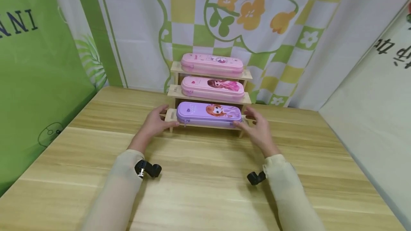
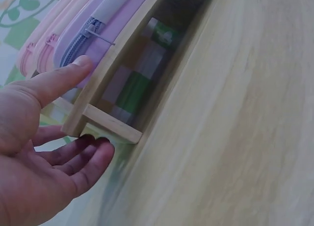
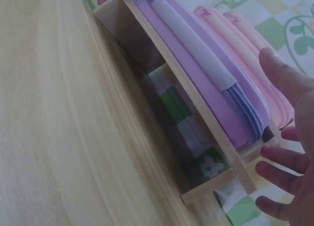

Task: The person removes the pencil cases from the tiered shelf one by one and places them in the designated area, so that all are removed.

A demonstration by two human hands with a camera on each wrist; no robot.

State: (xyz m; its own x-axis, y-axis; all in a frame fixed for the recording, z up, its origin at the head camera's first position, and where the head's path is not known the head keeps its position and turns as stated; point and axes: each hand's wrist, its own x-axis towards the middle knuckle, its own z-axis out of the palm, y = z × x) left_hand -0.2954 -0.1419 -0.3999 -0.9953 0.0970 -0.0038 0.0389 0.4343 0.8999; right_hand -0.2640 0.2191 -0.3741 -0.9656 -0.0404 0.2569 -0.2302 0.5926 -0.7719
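Note:
A purple pencil case with a cartoon girl on its lid lies on the lowest step of a three-step wooden rack. My left hand is at the rack's left end. Its thumb lies by the case's zipper corner, the other fingers loosely bent beside the rack's end; whether they touch is unclear. At the right end, my right hand has its fingers spread. In the right wrist view this hand stands beside the case with nothing in its grasp.
A pink pencil case with a girl picture lies on the middle step. Another pink case is on the top step. The rack stands toward the back of a wooden table, before a patterned curtain. A thin cable is at the left edge.

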